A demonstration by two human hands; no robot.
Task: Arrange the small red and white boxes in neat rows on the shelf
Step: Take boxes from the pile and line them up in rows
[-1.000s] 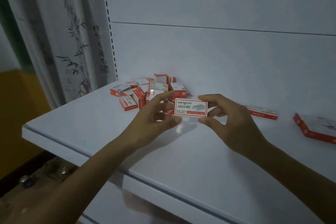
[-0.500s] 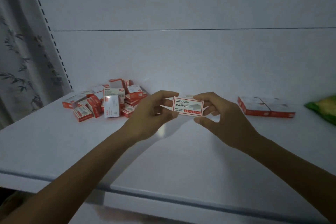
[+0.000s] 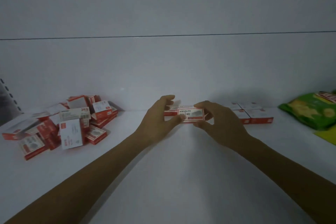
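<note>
While my view looks down over the white shelf (image 3: 172, 178), I see the left hand (image 3: 160, 116) pinching the left end of a small red and white box (image 3: 190, 114) between thumb and curled fingers, and the right hand (image 3: 220, 122) pinching its right end the same way. The held box sits long side level near the middle of the shelf, close to the back panel (image 3: 163, 71), its printed face with the word "wengu" turned toward me. I cannot tell whether its lower edge touches the shelf. Just behind it, partly hidden by the left hand, another red box (image 3: 170, 113) lies on the shelf. At 9 o'clock from the held box, well apart, a loose pile of boxes (image 3: 61, 123) lies jumbled, some flat, some on edge, some leaning on each other. At 3 o'clock, just beyond the right hand, a tidy group of boxes (image 3: 254, 114) lies flat, touching side by side. Farther along at 3 o'clock rests a green packet (image 3: 309, 111).
</note>
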